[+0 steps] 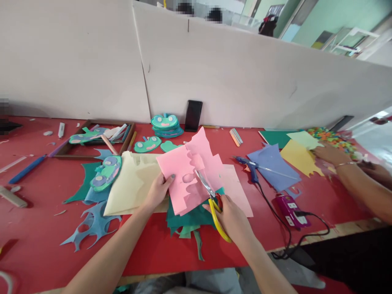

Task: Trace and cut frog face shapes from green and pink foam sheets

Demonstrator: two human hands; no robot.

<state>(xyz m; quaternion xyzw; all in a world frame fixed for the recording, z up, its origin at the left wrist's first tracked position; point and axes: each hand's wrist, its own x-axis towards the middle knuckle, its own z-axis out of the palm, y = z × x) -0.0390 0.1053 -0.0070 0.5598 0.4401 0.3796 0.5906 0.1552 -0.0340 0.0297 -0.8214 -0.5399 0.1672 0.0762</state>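
My left hand pinches the left edge of a pink felt sheet, which has cut-out holes and ragged edges. In my right hand is a pair of scissors with yellow handles and metal blades. The blades lie over the pink sheet, near its holes; whether they bite into it I cannot tell. Beneath the sheet are dark green felt, a cream felt sheet to the left and another pink sheet to the right.
Green felt frog faces are stacked by a phone. A wooden tray holds pens. At right are a blue glue gun, a purple power strip with a cable, and a co-worker's arm over yellow felt.
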